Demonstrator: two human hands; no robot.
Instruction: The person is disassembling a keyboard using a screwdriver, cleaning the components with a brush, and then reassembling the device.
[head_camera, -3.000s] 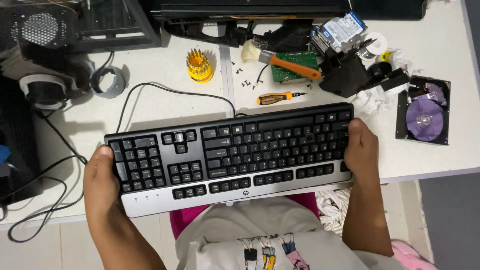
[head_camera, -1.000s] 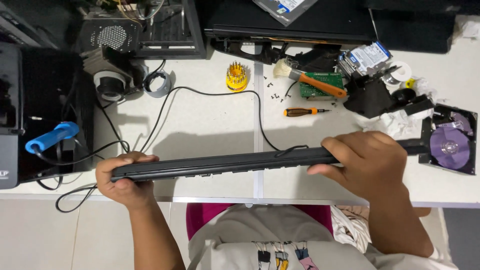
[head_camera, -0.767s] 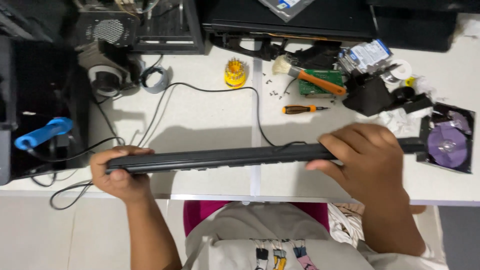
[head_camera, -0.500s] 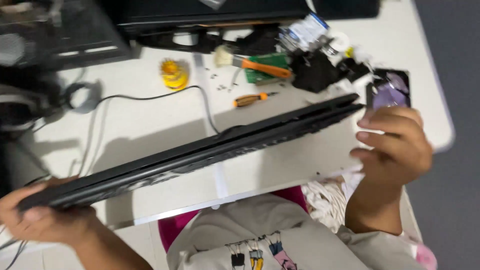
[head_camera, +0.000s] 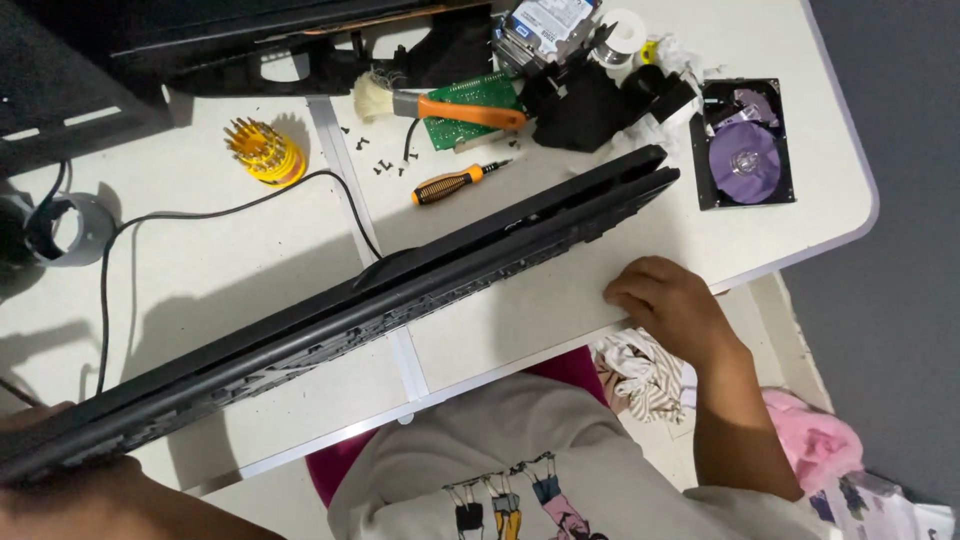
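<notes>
The left hand (head_camera: 60, 470), at the frame's lower-left corner, clasps one end of the black keyboard (head_camera: 380, 300), held on edge across the white table (head_camera: 250, 260). The right hand (head_camera: 670, 305) rests loosely curled, empty, just beside it. Mid-flip, seemingly; next calls for regripping.

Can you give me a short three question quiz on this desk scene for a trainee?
1. True or false: the right hand grips the keyboard.
2. Which hand holds the keyboard? A: left hand; B: right hand; C: both.
3. Fill in: the small screwdriver on the table has an ______ and black handle.

Key:
1. False. It rests on the table near the edge, apart from the keyboard.
2. A. The keyboard is tilted on edge, its cable trailing across the table.
3. Orange.
</notes>
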